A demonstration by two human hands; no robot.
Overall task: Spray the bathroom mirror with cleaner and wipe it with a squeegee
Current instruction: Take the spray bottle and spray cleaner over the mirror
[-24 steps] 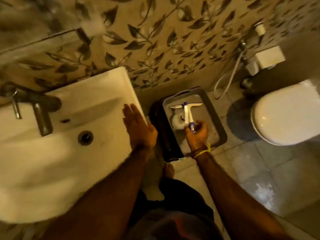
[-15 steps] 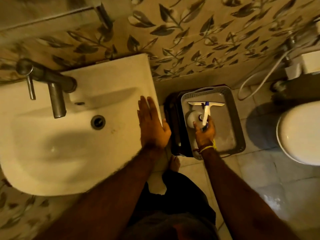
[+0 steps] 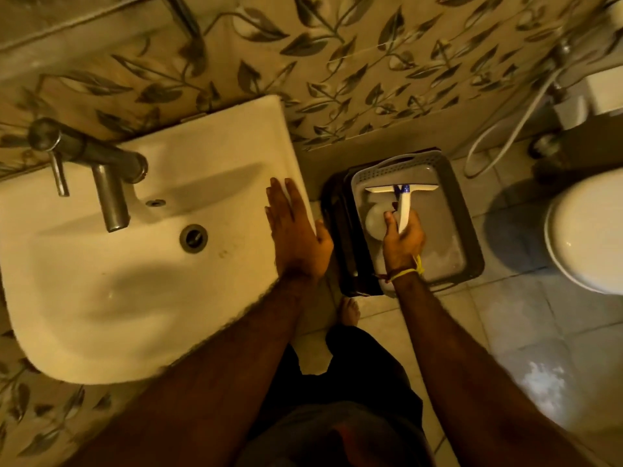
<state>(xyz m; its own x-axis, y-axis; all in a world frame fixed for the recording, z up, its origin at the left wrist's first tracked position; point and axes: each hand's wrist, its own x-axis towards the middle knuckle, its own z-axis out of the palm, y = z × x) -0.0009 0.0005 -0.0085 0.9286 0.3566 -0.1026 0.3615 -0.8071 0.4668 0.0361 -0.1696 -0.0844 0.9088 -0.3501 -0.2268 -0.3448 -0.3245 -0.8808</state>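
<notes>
A white squeegee (image 3: 403, 199) with a blue neck is inside the grey basket (image 3: 467, 230) on the floor, its blade pointing toward the wall. My right hand (image 3: 403, 242) is shut on its handle. Beside the handle a white round object (image 3: 375, 220) lies in the basket, partly hidden by my hand. My left hand (image 3: 296, 234) rests flat, fingers apart, on the right rim of the white sink (image 3: 141, 281). The mirror is not in view.
A metal tap (image 3: 101, 170) juts over the sink. A white toilet (image 3: 586, 230) stands at the right, with a hose (image 3: 505, 129) on the leaf-patterned wall. The basket sits on a dark stool (image 3: 340, 230). My bare foot (image 3: 349, 311) is on the tiled floor.
The view has shifted, so the sink and basket sit further right and lower in frame. My right hand keeps its grip on the squeegee in the basket; my left stays on the sink rim.
</notes>
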